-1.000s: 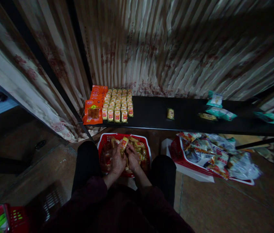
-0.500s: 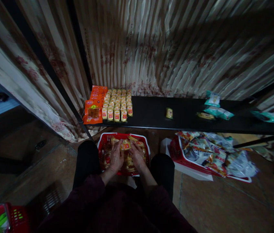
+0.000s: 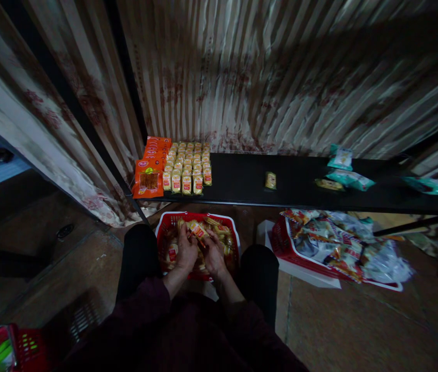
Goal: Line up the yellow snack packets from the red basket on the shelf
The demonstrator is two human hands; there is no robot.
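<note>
Between my knees stands a red basket [image 3: 159, 232] with a white rim, filled with small yellow snack packets. Above its contents, my left hand [image 3: 186, 249] and my right hand [image 3: 213, 254] both grip one yellow snack packet [image 3: 198, 230] with a red label. The packet is tilted, its label facing up. On the black shelf [image 3: 238, 178] ahead, rows of the same yellow packets [image 3: 187, 168] stand close together. Orange snack bags [image 3: 148, 175] are lined up directly left of them.
One yellow packet [image 3: 270, 181] lies alone mid-shelf. Teal packets [image 3: 349, 180] lie farther right. Another red basket [image 3: 286, 243], heaped with clear-wrapped snacks, is on the floor at right. A third red basket [image 3: 29, 346] sits at lower left. A patterned curtain [image 3: 242, 77] hangs behind the shelf.
The packet in my hands has turned from nearly level to slanted, and my right hand has shifted slightly left and down. The shelf goods have not moved.
</note>
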